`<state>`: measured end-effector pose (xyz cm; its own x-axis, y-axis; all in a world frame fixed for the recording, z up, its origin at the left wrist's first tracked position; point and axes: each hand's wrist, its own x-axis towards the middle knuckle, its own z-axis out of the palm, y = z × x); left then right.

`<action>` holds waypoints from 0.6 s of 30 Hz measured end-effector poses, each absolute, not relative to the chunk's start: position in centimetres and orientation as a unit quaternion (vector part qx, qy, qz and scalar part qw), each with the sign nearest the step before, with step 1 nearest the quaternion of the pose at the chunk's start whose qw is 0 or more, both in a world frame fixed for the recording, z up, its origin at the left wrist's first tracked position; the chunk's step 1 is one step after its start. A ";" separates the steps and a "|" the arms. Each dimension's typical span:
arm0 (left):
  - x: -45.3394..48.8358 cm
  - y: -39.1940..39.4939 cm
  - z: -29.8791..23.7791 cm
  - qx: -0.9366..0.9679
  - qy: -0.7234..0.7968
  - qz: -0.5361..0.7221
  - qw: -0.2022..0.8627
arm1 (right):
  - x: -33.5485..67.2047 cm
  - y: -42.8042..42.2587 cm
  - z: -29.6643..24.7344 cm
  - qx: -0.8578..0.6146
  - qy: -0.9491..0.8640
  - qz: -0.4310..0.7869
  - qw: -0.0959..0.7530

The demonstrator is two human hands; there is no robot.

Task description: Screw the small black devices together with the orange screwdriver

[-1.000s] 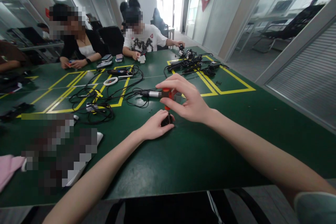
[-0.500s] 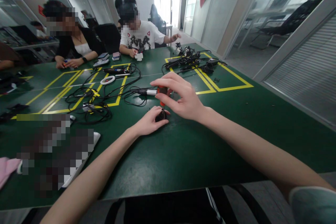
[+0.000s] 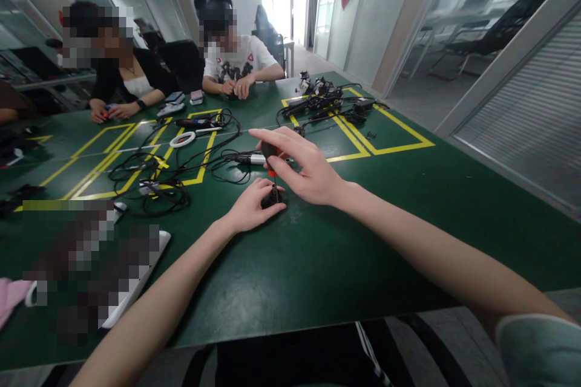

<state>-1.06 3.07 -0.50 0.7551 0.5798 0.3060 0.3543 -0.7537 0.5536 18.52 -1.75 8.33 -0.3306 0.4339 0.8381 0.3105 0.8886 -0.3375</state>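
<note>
My right hand point(image 3: 302, 163) is closed around the handle of a screwdriver point(image 3: 269, 154), dark with orange at its lower end. The shaft points down, its tip meeting or close to a small black part point(image 3: 272, 198) on the green table point(image 3: 254, 272). Thumb and fingers of my left hand point(image 3: 250, 204) grip that part from the left and hide much of it. What the tip touches is too small to make out. Just behind my hands lies a silver and black cylindrical device point(image 3: 249, 158) with a cable.
Black cables point(image 3: 167, 193) and a white ring point(image 3: 182, 139) lie left of centre among yellow tape outlines. A heap of black devices and cords point(image 3: 318, 100) is at the back right. Blurred flat items point(image 3: 136, 290) lie at the left front. Two people point(image 3: 240, 66) sit across the table.
The screwdriver handle has turned in my right hand, whose fingers have shifted and stretched forward. My left hand keeps hold of the black part. The person opposite has brought both hands together.
</note>
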 end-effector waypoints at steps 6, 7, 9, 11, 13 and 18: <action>-2.6 4.0 0.2 0.927 0.248 0.218 0.177 | 18.5 -1.8 8.3 -0.257 -0.811 0.055 0.523; -2.9 4.2 0.3 0.931 0.242 0.215 0.169 | 18.5 -1.8 8.3 -0.259 -0.810 0.052 0.523; -3.5 4.8 0.3 0.929 0.259 0.219 0.147 | 18.4 -1.8 8.2 -0.259 -0.809 0.041 0.526; -3.6 5.1 -0.1 0.923 0.302 0.214 0.104 | 18.3 -1.7 8.1 -0.255 -0.807 0.027 0.532; -3.2 5.2 -0.6 0.913 0.350 0.202 0.062 | 18.2 -1.7 8.0 -0.252 -0.805 0.020 0.537; -1.7 4.3 -0.5 0.885 0.448 0.125 -0.018 | 18.1 -1.7 7.8 -0.248 -0.810 0.028 0.530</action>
<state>-1.70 4.32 -0.51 0.5674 0.7884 0.2377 0.7976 -0.5979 0.0792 18.10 -1.75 7.85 -0.3146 0.4307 0.8459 0.3717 0.8759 -0.3077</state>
